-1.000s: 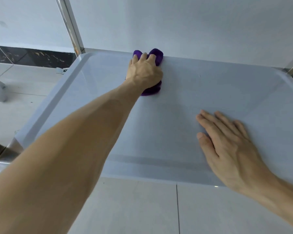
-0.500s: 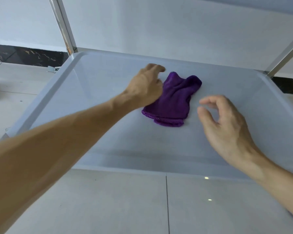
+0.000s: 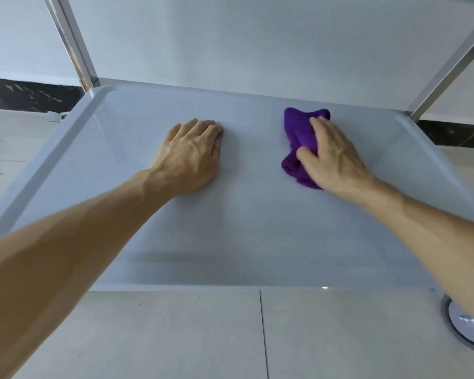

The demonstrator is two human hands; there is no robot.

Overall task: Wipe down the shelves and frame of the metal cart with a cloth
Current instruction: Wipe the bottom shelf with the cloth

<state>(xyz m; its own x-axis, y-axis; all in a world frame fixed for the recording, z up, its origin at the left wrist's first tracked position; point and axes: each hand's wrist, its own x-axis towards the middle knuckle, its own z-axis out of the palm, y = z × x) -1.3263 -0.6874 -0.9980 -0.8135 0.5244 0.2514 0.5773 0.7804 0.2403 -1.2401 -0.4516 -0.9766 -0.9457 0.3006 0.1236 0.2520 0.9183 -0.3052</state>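
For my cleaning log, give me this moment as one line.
stage: wiping shelf | right hand: pressing purple cloth | left hand: resting on shelf, no cloth

2 hands (image 3: 189, 157), 1 purple cloth (image 3: 298, 135), 1 shelf (image 3: 257, 228), 2 frame posts (image 3: 74, 45), 1 caster wheel (image 3: 465, 324)

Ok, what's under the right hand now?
The crumpled purple cloth, pressed onto the grey metal cart shelf by the right hand. The cloth's middle and the shelf beneath are covered.
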